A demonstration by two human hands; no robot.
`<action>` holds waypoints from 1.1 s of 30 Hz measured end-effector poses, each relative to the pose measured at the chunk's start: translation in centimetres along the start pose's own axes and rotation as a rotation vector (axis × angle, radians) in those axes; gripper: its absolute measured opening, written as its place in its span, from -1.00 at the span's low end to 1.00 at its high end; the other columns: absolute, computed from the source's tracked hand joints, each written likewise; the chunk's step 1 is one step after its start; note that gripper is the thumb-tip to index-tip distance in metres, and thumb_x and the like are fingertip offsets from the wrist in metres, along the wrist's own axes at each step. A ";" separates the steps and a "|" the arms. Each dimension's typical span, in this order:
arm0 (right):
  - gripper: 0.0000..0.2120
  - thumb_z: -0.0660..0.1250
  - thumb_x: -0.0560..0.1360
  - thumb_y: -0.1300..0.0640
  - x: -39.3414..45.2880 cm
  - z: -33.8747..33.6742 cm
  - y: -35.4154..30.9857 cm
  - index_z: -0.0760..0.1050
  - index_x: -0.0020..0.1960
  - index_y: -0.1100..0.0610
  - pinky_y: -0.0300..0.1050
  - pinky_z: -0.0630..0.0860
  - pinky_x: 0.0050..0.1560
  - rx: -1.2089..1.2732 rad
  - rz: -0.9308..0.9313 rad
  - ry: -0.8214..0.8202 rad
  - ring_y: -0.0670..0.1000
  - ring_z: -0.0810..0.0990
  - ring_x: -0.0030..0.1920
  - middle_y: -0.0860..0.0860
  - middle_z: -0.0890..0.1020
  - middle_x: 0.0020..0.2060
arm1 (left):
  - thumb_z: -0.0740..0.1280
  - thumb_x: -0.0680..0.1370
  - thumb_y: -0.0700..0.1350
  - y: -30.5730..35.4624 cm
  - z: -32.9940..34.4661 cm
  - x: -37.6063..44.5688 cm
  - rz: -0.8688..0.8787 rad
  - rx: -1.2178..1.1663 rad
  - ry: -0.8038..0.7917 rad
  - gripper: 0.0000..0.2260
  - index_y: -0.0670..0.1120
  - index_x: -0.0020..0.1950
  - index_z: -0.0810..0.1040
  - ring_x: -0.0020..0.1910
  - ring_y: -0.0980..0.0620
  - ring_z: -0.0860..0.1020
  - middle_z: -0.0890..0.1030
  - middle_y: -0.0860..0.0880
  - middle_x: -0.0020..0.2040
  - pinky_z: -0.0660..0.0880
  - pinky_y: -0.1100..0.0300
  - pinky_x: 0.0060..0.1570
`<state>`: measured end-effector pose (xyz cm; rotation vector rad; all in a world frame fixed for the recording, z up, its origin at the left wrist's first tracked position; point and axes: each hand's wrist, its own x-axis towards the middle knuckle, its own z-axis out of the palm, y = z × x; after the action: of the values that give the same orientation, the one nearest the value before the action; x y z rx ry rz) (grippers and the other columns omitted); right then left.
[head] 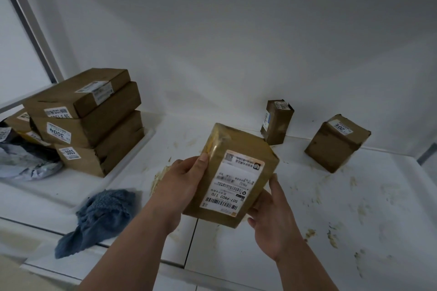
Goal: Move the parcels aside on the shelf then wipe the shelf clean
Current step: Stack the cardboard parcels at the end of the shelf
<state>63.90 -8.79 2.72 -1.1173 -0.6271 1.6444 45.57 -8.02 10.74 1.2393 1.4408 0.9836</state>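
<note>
hands: left hand (183,177) and right hand (272,220) both curled round a labelled brown parcel (231,172), held above the shelf (354,220) | parcels: three stacked boxes (89,120) at left; two small boxes (277,121), (337,143) against back wall | shelf: white, yellowish smears | cloth: blue cloth (101,217) lying near front edge

Brown cardboard parcel (230,176) with a white barcode label. Crumpled blue cloth (101,217) there. White shelf (354,220) speckled with yellowish-brown stains.

Stained white shelf (307,196) — parcels (337,143), blue cloth (101,217) on it.
</note>
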 end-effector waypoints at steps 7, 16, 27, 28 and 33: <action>-0.46 0.20 0.47 -0.29 -0.5 -0.5 0.4 0.54 0.30 0.00 0.29 0.35 0.36 0.105 -0.045 -0.038 0.15 0.57 0.26 0.08 0.63 0.21 | 0.17 0.41 0.37 -0.8 -0.1 -0.6 -0.052 -0.058 -0.060 -0.59 0.17 0.04 0.58 0.08 0.10 0.57 0.67 0.13 -0.01 0.42 0.07 0.13; -0.52 0.27 0.47 -0.24 -1.4 0.5 0.3 0.54 0.28 -0.02 0.10 0.48 0.15 0.090 0.008 -0.070 0.15 0.59 0.22 0.06 0.66 0.16 | 0.31 0.32 0.34 -2.6 -0.3 -1.0 -0.113 -0.214 -0.102 -0.45 0.07 0.19 0.59 0.00 -0.01 0.64 0.70 0.05 -0.03 0.57 -0.10 0.10; -0.51 0.30 0.44 -0.22 -2.1 3.8 1.2 0.52 0.29 -0.02 0.09 0.42 0.17 0.081 -0.019 -0.085 0.16 0.58 0.14 0.08 0.65 0.17 | 0.31 0.46 0.25 -3.7 -3.4 -1.3 -0.078 -0.273 -0.048 -0.57 0.08 0.25 0.56 -0.01 0.05 0.66 0.69 0.06 0.01 0.57 -0.01 0.11; -0.51 0.30 0.44 -0.21 -2.1 4.3 1.4 0.51 0.29 -0.02 0.11 0.41 0.21 0.085 -0.022 -0.088 0.15 0.58 0.17 0.07 0.65 0.18 | 0.30 0.47 0.24 -3.7 -4.0 -1.3 -0.071 -0.269 -0.043 -0.59 0.10 0.25 0.56 0.01 0.06 0.65 0.69 0.07 0.02 0.57 0.00 0.12; -0.52 0.31 0.47 -0.17 -2.1 7.9 3.1 0.50 0.31 0.01 0.19 0.35 0.34 0.097 -0.045 -0.106 0.16 0.53 0.29 0.05 0.62 0.22 | 0.25 0.52 0.21 -3.9 -7.9 -1.9 -0.034 -0.277 -0.048 -0.64 0.14 0.26 0.56 0.06 0.10 0.62 0.68 0.11 0.05 0.54 0.00 0.17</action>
<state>55.58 -10.97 4.37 -0.9453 -0.6290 1.6850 37.05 -10.41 8.94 1.0254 1.2370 1.0821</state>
